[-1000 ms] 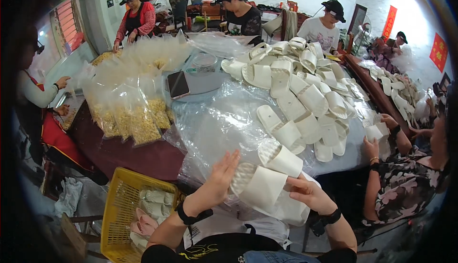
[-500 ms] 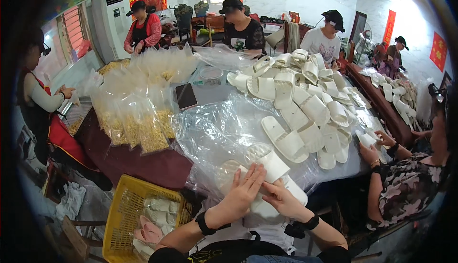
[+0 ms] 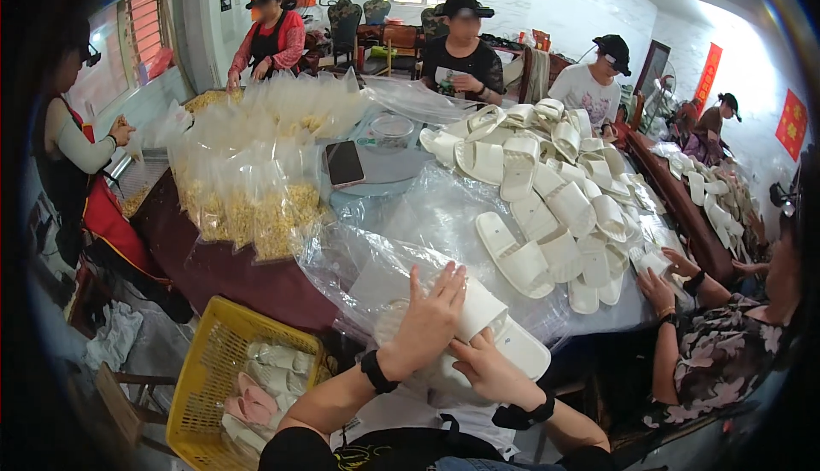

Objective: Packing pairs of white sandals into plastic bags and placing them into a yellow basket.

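In front of me, at the table's near edge, a pair of white slippers point(image 3: 523, 348) lies at a slant. Clear plastic film point(image 3: 363, 253) lies over or around their far left end; which of the two is hard to tell. My left hand point(image 3: 432, 313) rests flat across the strap and the film, fingers stretched out and slightly apart. Lower and to the right, my right hand point(image 3: 495, 370) grips the near slipper beside its strap, its thumb and fingertips partly hidden against the white surface.
A heap of white slippers point(image 3: 559, 202) covers the table's right side. Clear bags of yellow pieces point(image 3: 248, 206) stand at the left, with a phone point(image 3: 344, 163) and round tub point(image 3: 390, 127) between. A yellow basket point(image 3: 195, 383) holds slippers below. Co-workers surround the table; one handles slippers at right.
My left hand has flattened on the strap, and the film reaches further over the slippers' far end. The far middle co-worker's hand has risen to the chest. The view has shifted slightly.
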Demonstrator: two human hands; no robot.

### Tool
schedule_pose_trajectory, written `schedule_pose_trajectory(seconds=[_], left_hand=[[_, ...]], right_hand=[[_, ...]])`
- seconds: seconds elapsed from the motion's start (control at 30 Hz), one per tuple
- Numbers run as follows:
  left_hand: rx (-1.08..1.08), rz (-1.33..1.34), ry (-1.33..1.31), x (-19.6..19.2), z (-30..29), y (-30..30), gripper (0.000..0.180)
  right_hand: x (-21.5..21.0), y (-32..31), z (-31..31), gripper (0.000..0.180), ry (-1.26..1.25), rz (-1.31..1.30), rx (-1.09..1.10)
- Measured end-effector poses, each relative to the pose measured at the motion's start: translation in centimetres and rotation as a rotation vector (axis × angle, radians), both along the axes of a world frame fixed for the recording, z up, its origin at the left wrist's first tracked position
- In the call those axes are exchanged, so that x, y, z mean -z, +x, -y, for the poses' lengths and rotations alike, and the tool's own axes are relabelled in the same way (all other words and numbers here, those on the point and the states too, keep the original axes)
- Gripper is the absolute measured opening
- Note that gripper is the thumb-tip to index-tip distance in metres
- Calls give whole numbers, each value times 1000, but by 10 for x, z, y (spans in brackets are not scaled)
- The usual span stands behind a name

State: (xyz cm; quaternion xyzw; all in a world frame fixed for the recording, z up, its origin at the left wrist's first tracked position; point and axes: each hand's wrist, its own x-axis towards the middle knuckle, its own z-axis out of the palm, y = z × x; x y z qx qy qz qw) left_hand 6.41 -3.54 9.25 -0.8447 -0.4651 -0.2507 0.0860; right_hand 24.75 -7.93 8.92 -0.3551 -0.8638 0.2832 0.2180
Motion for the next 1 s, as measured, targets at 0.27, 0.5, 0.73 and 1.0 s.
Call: schedule_pose_trajectory(seconds=[0.27, 0.5, 0.73, 1.0], left_hand=[[278, 113, -19, -1, 26, 11, 44], [251, 248, -75, -8, 37, -4, 45], [403, 185, 21, -5, 28, 26, 48], [520, 250, -14, -7, 42, 37, 50]], right_hand=[[8, -4, -4, 35, -52, -161, 115], [-4, 6, -18, 45, 4, -78, 191], [26, -5, -49, 60, 264, -165, 137], [12, -46, -112, 42, 37, 50, 406]])
